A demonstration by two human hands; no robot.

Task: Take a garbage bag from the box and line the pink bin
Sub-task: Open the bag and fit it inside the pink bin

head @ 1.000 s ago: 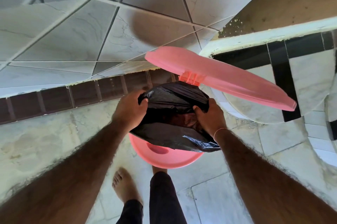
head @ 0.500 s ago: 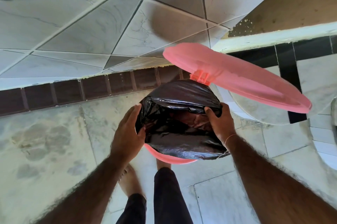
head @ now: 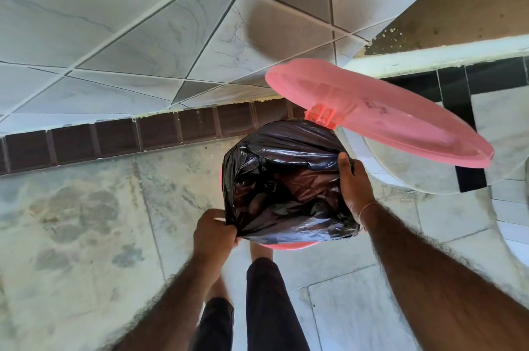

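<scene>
Stone floor (head: 86, 222), mottled grey and tan, runs under the person's feet, and a band of dark brown skirting tiles (head: 114, 140) meets a pale grey tiled wall (head: 143, 36) behind. To the right rises a white ledge (head: 429, 57) over black-and-white tiling.

The pink bin (head: 289, 246) stands on the floor just ahead of the person's legs, its lid (head: 380, 113) swung up and back on its hinge toward the right. The black garbage bag (head: 286, 179) sits in the mouth of the bin, its opening spread wide over almost the whole rim, so only thin slivers of pink show at the near and left edges.

The left hand (head: 213, 233) pinches the bag's near-left corner, fingers curled tight on a gathered fold of plastic. The right hand (head: 353, 187) grips the right edge of the bag, thumb laid over the top into the opening and fingers wrapped down the outside.

Bare floor lies open to the left of the bin; on the right the raised lid overhangs a rounded white step (head: 429, 176).
</scene>
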